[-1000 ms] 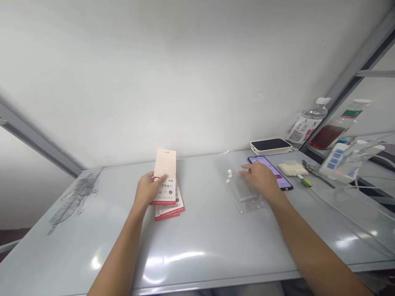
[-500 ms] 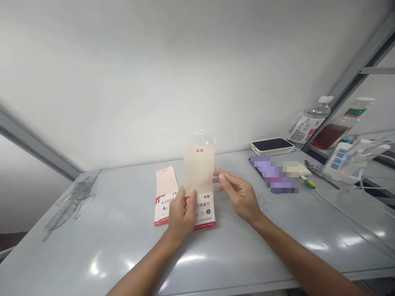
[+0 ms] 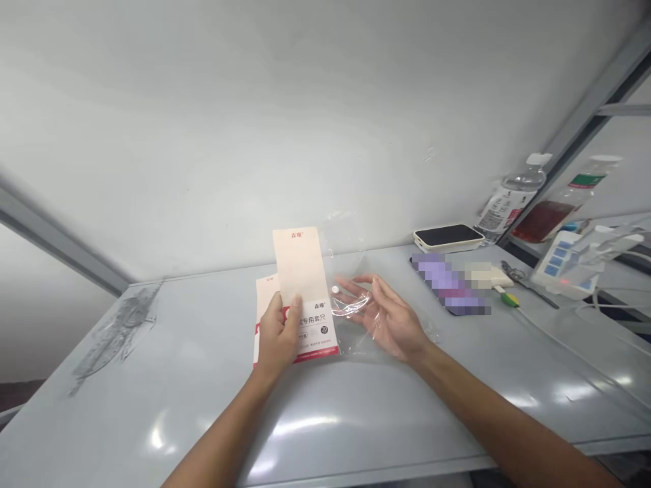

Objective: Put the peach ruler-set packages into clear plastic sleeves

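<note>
My left hand (image 3: pixel 279 333) grips a cream card sleeve (image 3: pixel 301 268) with red and white print, thumb on its front. A second card sleeve (image 3: pixel 265 291) of the same look lies on the table, partly hidden behind the hand and the held one. My right hand (image 3: pixel 391 318) pinches a clear plastic bag (image 3: pixel 350 308) between thumb and index finger, its other fingers spread behind the film. The bag stands just to the right of the held sleeve; whether the two still touch along that edge I cannot tell.
Clear plastic pieces with dark markings (image 3: pixel 118 335) lie on the table's left. To the right are a phone (image 3: pixel 450 237), a purple pouch (image 3: pixel 447 285), scissors (image 3: pixel 526 281), a cabled charger (image 3: pixel 488 275), a power strip (image 3: pixel 567 268) and two bottles (image 3: pixel 511 203). A wall (image 3: pixel 285 135) rises behind.
My left hand has moved left with the card sleeve, tilting it slightly. The clear bag now shows to the sleeve's right, with my right hand on it.
</note>
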A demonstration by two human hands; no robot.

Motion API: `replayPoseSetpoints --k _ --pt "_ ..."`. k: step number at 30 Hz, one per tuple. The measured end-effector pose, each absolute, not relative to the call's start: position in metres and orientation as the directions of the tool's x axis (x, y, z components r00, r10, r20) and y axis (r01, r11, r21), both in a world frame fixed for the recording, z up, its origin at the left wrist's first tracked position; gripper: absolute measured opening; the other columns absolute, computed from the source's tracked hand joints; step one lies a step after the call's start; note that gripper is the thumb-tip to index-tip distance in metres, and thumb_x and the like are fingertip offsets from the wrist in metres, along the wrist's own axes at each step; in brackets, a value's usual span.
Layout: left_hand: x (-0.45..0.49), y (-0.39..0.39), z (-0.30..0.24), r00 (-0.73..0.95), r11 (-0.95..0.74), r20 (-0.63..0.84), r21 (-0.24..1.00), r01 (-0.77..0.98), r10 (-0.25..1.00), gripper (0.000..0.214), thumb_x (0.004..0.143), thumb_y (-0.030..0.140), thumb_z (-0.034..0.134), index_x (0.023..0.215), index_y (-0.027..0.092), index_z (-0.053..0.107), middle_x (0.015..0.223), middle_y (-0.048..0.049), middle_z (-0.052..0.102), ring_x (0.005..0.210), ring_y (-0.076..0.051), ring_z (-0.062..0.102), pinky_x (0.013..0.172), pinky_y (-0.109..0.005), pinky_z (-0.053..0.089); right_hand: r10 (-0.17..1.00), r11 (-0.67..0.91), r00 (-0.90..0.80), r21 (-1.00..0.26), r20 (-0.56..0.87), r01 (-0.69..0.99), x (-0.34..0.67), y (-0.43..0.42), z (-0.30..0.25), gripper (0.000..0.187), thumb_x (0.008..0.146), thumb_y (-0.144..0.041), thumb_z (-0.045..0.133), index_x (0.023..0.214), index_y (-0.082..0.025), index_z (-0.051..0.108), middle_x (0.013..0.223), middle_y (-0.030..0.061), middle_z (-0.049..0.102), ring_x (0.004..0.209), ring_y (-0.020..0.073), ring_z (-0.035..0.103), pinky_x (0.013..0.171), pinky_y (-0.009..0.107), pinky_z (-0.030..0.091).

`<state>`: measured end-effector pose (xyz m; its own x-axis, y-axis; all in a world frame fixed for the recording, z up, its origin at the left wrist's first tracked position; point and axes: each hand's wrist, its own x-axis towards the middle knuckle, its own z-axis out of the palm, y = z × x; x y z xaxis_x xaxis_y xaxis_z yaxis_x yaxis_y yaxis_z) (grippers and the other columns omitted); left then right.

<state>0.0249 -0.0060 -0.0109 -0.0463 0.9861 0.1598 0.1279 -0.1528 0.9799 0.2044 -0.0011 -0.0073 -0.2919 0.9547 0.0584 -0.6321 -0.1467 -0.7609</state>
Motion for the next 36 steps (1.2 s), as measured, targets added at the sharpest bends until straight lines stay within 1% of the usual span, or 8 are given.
replayPoseSetpoints --k 3,6,11,16,23,27,31,36 --pt "0.025 -0.006 -0.012 -0.034 -0.155 0.160 0.981 0.118 0.987 0.028 0.082 0.041 0.045 0.098 0.018 0.052 0.088 -0.0050 0.061 0.074 -0.016 0.059 0.064 -0.028 0.048 0.945 -0.196 -0.325 -0.732 0.037 -0.652 0.205 -0.001 -0.008 0.025 0.087 -0.039 0.040 0.106 -0.027 0.053 0.122 0.0048 0.054 0.113 0.0236 0.049 0.094 0.047 0.039" --pt "0.024 -0.005 -0.011 -0.031 -0.157 0.162 0.980 0.122 0.986 0.029 0.082 0.040 0.045 0.100 0.018 0.052 0.093 -0.0057 0.061 0.080 -0.017 0.059 0.068 -0.028 0.048 0.933 -0.208 -0.357 -0.749 0.041 -0.629 0.205 0.000 -0.009 0.031 0.087 -0.035 0.043 0.116 -0.026 0.049 0.125 0.0057 0.051 0.115 0.0220 0.047 0.097 0.044 0.037" --pt "0.023 -0.004 -0.011 -0.004 -0.153 0.155 0.978 0.142 0.988 0.029 0.082 0.040 0.045 0.102 0.019 0.052 0.095 -0.0065 0.061 0.079 -0.017 0.060 0.066 -0.029 0.049 0.936 -0.197 -0.352 -0.795 0.023 -0.574 0.206 0.001 -0.010 0.035 0.087 -0.040 0.041 0.117 -0.025 0.052 0.127 0.0057 0.050 0.112 0.0207 0.049 0.098 0.042 0.036" --pt "0.023 -0.004 -0.013 0.005 -0.132 0.134 0.974 0.185 0.991 0.028 0.083 0.040 0.044 0.100 0.020 0.052 0.090 -0.0050 0.060 0.075 -0.016 0.059 0.064 -0.028 0.048 0.940 -0.175 -0.342 -0.876 -0.012 -0.450 0.205 0.001 -0.011 0.035 0.083 -0.032 0.052 0.117 -0.025 0.053 0.125 0.0050 0.052 0.113 0.0208 0.048 0.098 0.040 0.035" --pt "0.021 -0.003 -0.016 -0.093 -0.113 0.134 0.973 0.202 0.987 0.028 0.082 0.044 0.044 0.090 0.018 0.053 0.071 0.0000 0.055 0.057 -0.011 0.052 0.049 -0.022 0.042 0.943 -0.174 -0.331 -0.803 0.031 -0.570 0.203 0.001 -0.014 0.036 0.087 -0.035 0.044 0.123 -0.028 0.046 0.124 0.0045 0.053 0.111 0.0208 0.051 0.096 0.042 0.038" --pt "0.023 -0.005 -0.013 -0.069 -0.138 0.154 0.971 0.197 0.986 0.028 0.082 0.042 0.044 0.095 0.019 0.053 0.080 -0.0021 0.059 0.067 -0.013 0.057 0.056 -0.023 0.045 0.933 -0.217 -0.359 -0.771 0.016 -0.598 0.203 0.000 -0.012 0.037 0.089 -0.034 0.040 0.124 -0.026 0.044 0.124 0.0064 0.052 0.115 0.0225 0.048 0.093 0.046 0.040" --pt "0.027 -0.007 -0.009 -0.015 -0.134 0.137 0.983 0.128 0.991 0.030 0.082 0.041 0.046 0.101 0.020 0.053 0.093 -0.0048 0.062 0.078 -0.016 0.060 0.067 -0.026 0.048 0.926 -0.248 -0.378 -0.757 -0.002 -0.604 0.203 0.000 -0.011 0.039 0.089 -0.033 0.039 0.127 -0.028 0.040 0.124 0.0061 0.052 0.113 0.0214 0.049 0.092 0.045 0.041" --pt "0.026 -0.007 -0.006 0.056 -0.070 0.068 0.997 0.044 0.996 0.036 0.081 0.043 0.047 0.105 0.017 0.052 0.090 -0.0072 0.064 0.074 -0.018 0.061 0.061 -0.028 0.049 0.920 -0.284 -0.390 -0.763 -0.046 -0.580 0.203 0.000 -0.009 0.042 0.089 -0.034 0.038 0.131 -0.030 0.034 0.122 0.0059 0.054 0.110 0.0214 0.051 0.087 0.043 0.045"
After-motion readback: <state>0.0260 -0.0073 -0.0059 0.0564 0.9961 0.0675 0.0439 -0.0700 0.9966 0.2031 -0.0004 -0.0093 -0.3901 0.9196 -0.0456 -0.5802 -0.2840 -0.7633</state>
